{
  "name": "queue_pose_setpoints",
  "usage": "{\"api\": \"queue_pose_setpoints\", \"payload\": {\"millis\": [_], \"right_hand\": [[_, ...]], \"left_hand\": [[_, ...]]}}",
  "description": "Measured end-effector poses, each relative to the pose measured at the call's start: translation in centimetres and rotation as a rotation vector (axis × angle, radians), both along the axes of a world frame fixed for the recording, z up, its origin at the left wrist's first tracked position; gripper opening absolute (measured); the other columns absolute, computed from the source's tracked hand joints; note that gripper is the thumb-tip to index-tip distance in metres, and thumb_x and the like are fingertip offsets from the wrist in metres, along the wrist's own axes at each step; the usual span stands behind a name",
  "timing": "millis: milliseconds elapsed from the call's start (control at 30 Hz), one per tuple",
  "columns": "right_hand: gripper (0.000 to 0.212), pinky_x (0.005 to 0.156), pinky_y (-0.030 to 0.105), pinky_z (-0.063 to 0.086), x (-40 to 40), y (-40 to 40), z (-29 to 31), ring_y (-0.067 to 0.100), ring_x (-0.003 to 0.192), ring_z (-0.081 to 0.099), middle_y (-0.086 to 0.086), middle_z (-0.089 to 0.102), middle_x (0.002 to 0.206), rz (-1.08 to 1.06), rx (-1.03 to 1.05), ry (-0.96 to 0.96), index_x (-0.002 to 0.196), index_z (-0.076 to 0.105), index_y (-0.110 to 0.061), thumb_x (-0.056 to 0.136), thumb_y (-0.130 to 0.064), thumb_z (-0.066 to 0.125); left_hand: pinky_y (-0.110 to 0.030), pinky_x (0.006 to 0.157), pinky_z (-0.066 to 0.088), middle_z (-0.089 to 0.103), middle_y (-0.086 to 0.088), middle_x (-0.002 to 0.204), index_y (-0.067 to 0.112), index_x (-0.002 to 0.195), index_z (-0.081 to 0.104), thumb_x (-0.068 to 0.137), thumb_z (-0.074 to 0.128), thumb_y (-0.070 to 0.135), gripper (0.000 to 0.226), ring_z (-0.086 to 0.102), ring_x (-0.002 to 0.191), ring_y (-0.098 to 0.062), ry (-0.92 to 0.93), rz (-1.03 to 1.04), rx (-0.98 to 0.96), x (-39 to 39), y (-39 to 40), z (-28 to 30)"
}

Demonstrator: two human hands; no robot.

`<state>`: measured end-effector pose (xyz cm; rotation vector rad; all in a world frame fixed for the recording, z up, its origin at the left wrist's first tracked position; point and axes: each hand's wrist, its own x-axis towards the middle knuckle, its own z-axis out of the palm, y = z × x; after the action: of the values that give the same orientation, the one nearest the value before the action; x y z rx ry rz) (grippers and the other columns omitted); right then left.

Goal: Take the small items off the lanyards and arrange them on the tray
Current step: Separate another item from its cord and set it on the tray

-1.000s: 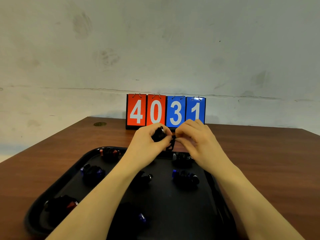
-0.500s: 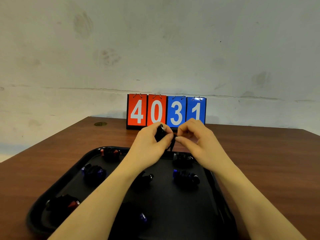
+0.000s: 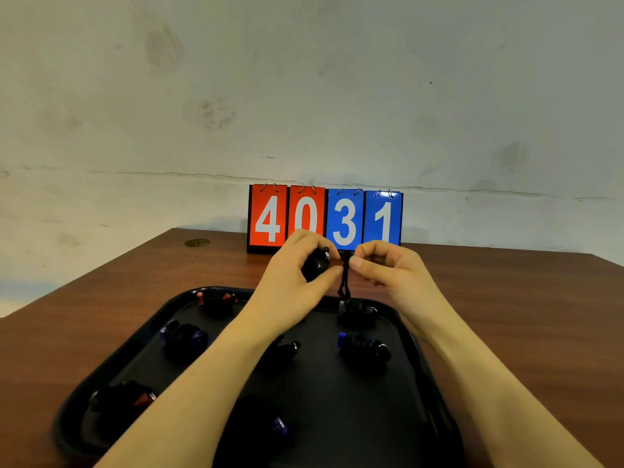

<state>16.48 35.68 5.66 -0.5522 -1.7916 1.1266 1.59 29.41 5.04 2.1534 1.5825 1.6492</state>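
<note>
Small item (image 3: 315, 264): black, glossy, rounded, metal ring at top, gripped in left hand (image 3: 293, 282) above far edge of black tray (image 3: 162, 319). Braided black lanyard (image 3: 344, 282) pinched by right hand (image 3: 388, 268), loop dangling. Exact shape mostly hidden by fingers. Other dark items (image 3: 363, 349) on tray hard to resolve.

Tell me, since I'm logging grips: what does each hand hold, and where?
The left hand grips the small black item round its body; the right hand pinches the black lanyard cord near its top.
</note>
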Motion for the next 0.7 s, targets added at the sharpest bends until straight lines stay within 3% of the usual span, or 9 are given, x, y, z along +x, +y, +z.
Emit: {"api": "queue_pose_setpoints", "payload": {"millis": [267,400,567,700], "right_hand": [[0.008,0.07,0.022,0.043,0.04,-0.3,0.12,0.011,0.07,0.052,-0.002,0.061,0.069,0.039,-0.105,-0.034,0.075,0.065,-0.013,0.082,-0.01,0.063],[0.009,0.066,0.016,0.043,0.07,-0.2,0.2,0.006,0.068,0.052,-0.005,0.06,0.068,0.024,-0.085,-0.064,0.075,0.064,-0.015,0.083,-0.011,0.062],[0.012,0.059,0.007,0.04,0.44,-0.06,0.38,0.002,0.061,0.046,-0.005,0.054,0.068,0.006,-0.033,-0.07,0.074,0.061,-0.016,0.085,-0.01,0.061],[0.012,0.063,0.012,0.041,0.09,-0.18,0.46,-0.001,0.06,0.048,-0.009,0.055,0.066,-0.03,-0.022,-0.055,0.076,0.06,-0.016,0.087,-0.01,0.059]], "left_hand": [[-0.003,0.086,0.036,0.052,0.017,0.092,0.016,0.091,0.06,0.082,0.064,0.003,0.016,0.049,0.094,0.008,0.104,0.033,0.112,-0.25,0.35,-0.21],[-0.003,0.084,0.036,0.053,0.015,0.09,0.015,0.089,0.061,0.083,0.064,0.004,0.012,0.05,0.093,0.005,0.098,0.02,0.105,-0.25,0.23,-0.18],[-0.005,0.084,0.036,0.055,0.011,0.094,0.017,0.084,0.059,0.082,0.064,0.004,0.014,0.052,0.094,0.004,-0.083,-0.085,0.04,-0.03,-0.16,0.25],[-0.014,0.077,0.045,0.058,0.013,0.088,0.02,0.085,0.058,0.084,0.061,0.003,0.017,0.055,0.084,0.0,-0.236,-0.205,-0.055,-0.01,-0.3,0.3]]}}
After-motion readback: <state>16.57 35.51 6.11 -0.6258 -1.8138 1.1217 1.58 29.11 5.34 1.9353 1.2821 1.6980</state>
